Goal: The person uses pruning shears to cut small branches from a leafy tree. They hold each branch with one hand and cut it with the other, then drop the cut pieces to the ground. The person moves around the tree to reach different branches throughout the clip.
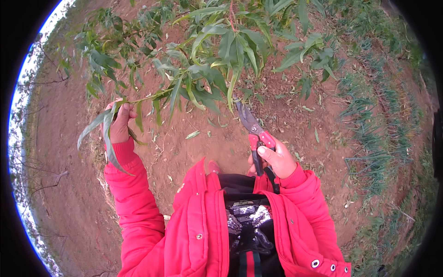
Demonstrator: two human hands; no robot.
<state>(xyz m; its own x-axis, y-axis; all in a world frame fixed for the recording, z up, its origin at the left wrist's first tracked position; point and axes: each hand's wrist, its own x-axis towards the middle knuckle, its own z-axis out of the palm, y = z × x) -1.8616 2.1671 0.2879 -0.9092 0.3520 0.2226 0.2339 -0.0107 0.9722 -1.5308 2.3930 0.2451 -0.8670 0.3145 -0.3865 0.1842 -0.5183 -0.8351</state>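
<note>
My left hand (120, 119) pinches the end of a thin green leafy shoot (152, 96), and long narrow leaves hang over the wrist. The shoot runs right into a cluster of leaves on a tree branch (232, 17) with a reddish stem. My right hand (275, 157) is closed around pruning shears (254, 130) with red and black handles. Their dark metal blades point up and to the left, beside the hanging leaf tips. Leaves partly overlap the blade tips, so whether the blades touch anything cannot be told.
More leafy branches (124, 41) hang across the upper view. Fallen leaves (192, 135) are scattered on the brown soil. Rows of green onion-like plants (370, 138) grow at the right. Bare twigs (52, 183) stand at the far left.
</note>
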